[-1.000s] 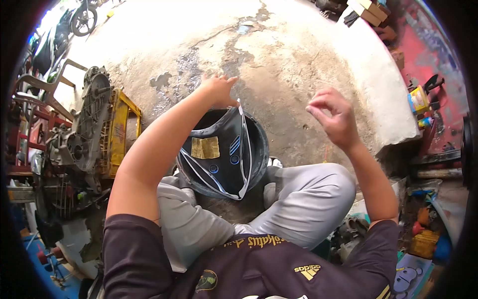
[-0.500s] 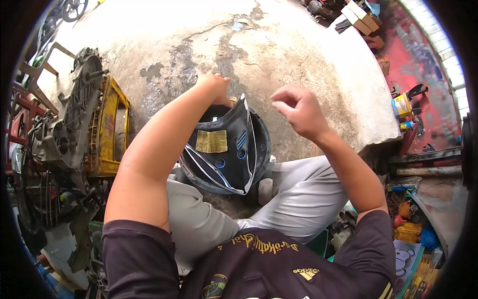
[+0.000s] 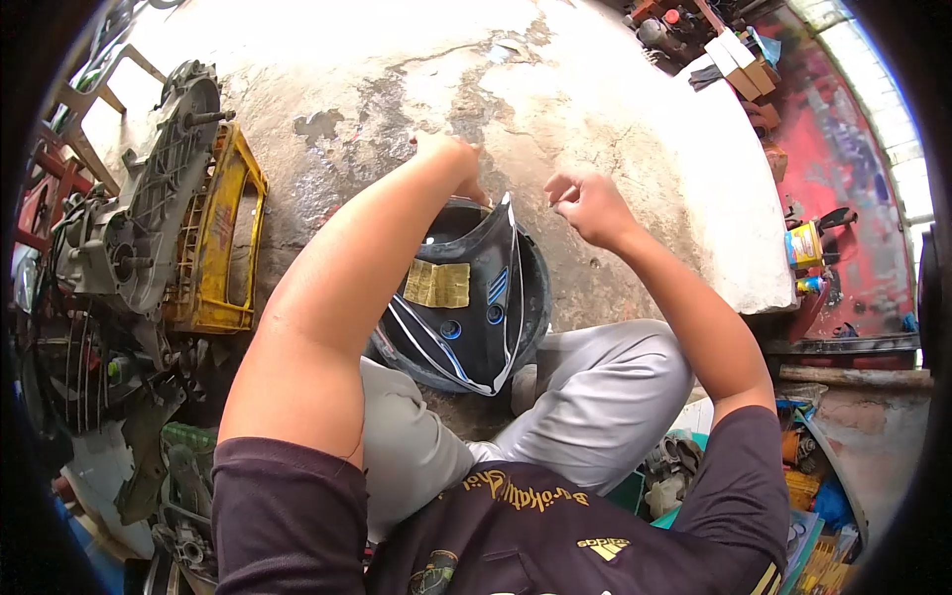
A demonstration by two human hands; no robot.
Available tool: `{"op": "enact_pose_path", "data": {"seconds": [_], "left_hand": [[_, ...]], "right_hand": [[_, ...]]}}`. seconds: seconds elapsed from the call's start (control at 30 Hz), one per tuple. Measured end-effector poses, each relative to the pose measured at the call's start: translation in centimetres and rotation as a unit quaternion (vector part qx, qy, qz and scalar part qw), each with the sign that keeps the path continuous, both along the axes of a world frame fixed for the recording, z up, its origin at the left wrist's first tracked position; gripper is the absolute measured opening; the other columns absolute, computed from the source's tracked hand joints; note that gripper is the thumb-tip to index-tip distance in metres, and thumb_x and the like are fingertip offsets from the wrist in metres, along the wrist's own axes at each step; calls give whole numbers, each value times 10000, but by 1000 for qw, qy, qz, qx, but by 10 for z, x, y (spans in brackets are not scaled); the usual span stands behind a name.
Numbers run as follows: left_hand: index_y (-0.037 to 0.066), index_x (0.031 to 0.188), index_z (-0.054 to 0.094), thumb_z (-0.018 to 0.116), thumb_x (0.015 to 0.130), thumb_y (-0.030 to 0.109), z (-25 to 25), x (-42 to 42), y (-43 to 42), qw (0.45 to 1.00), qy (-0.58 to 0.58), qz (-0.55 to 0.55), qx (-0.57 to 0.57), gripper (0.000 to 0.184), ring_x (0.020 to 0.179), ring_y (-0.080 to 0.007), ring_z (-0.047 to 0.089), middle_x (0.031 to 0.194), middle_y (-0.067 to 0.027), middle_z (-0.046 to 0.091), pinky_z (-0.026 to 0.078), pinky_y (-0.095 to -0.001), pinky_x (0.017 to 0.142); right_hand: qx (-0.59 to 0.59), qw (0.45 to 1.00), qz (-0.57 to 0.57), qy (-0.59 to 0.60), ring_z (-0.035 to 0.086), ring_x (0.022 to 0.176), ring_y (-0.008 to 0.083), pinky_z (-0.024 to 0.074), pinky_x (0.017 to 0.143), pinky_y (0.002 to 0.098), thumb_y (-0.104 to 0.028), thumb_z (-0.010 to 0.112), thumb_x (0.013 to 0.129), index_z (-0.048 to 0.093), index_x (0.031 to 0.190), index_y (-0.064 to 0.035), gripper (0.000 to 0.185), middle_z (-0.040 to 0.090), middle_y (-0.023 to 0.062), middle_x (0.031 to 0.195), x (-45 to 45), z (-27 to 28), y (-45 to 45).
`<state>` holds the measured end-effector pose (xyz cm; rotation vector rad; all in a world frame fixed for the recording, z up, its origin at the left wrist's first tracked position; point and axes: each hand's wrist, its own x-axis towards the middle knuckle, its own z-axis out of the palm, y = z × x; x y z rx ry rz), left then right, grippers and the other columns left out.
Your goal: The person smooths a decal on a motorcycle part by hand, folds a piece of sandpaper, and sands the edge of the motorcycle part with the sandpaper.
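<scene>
A black motorcycle fairing panel [image 3: 478,288] with white and blue stripes stands tilted in a round black basin [image 3: 538,288] between my knees. A creased yellowish-brown piece [image 3: 437,285] lies flat on its face. My left hand [image 3: 451,164] bends over the panel's far upper edge, thumb down against it; the other fingers are mostly hidden behind the hand. To the right of the panel's pointed tip, my right hand [image 3: 592,206] hangs in the air, apart from it. Its fingers are curled in towards the thumb, and anything between them is too small to make out.
A yellow plastic crate [image 3: 213,297] and a grey engine casing [image 3: 144,218] stand close on my left. At right are a raised concrete ledge [image 3: 739,228], a yellow can [image 3: 803,245] and assorted parts. Stained concrete floor [image 3: 397,89] stretches ahead.
The view has shifted slightly, so most things sit a little further right. My right hand's fingers show more now, still curled. My left hand stays at the panel's far edge.
</scene>
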<state>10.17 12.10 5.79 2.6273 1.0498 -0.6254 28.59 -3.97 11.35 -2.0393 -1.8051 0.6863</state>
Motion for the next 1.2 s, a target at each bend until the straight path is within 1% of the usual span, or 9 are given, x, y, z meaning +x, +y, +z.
{"op": "enact_pose_path", "data": {"seconds": [0.1,0.3,0.53,0.6,0.73,0.8,0.93,1.0,1.2], "left_hand": [[198,1678,357,731,755,857,-5,-2,-2,999,31,15,-11,1194,1427,-343,574,1599,-112,556,426,-613,1153],[188,1698,314,510,861,925,-25,18,-11,993,44,45,-97,1133,1523,-357,466,1682,-137,445,365,-657,1192],[243,1689,347,651,856,829,-39,36,-4,993,37,28,-111,1063,1488,-345,509,1659,-120,484,395,-635,1180],[259,1673,383,722,831,781,-46,35,1,990,21,14,-139,1046,1455,-355,541,1619,-141,527,425,-579,1181],[232,1656,417,732,825,766,-72,31,8,987,-28,13,-159,1037,1448,-374,542,1591,-176,548,439,-523,1189],[197,1652,424,719,832,766,-81,28,9,983,-45,16,-176,1041,1461,-384,524,1598,-192,534,437,-489,1198],[167,1657,411,701,841,776,-82,26,8,981,-30,23,-189,1059,1470,-389,513,1604,-194,527,431,-499,1203],[159,1659,405,688,842,791,-80,28,9,980,-18,24,-198,1072,1462,-390,521,1610,-192,521,434,-490,1202],[174,1670,387,705,840,775,-73,31,10,976,3,32,-214,1072,1449,-390,537,1625,-186,506,438,-480,1198]], "right_hand": [[-40,999,-26,6,740,861,194,587,802,344,-13,701,848,749,1108,-12,264,783,100,939,13,-18,20],[-104,993,-34,43,728,900,195,582,815,352,-2,751,813,741,1120,-14,307,779,97,956,25,-54,46],[-68,981,-75,165,717,909,177,584,819,340,-1,796,802,729,1130,-6,335,771,92,984,52,-118,67],[-98,961,-106,235,714,908,169,583,824,329,-2,794,823,725,1127,-9,312,767,87,1006,55,-131,62],[-86,960,-99,248,711,917,159,581,823,326,-1,785,843,717,1137,-6,302,764,87,1021,59,-139,62],[-48,967,-76,238,710,840,153,585,751,311,38,772,828,711,1112,-5,294,755,91,956,60,-141,65],[-30,957,-57,283,716,850,151,585,763,306,27,768,845,716,1122,-13,285,761,85,962,55,-147,69],[-62,969,-20,237,724,868,149,586,783,303,4,760,869,719,1129,-28,265,767,77,968,54,-145,64],[-22,973,-26,230,739,897,148,586,817,312,-29,749,887,717,1119,-32,235,771,70,961,48,-153,61]]}}
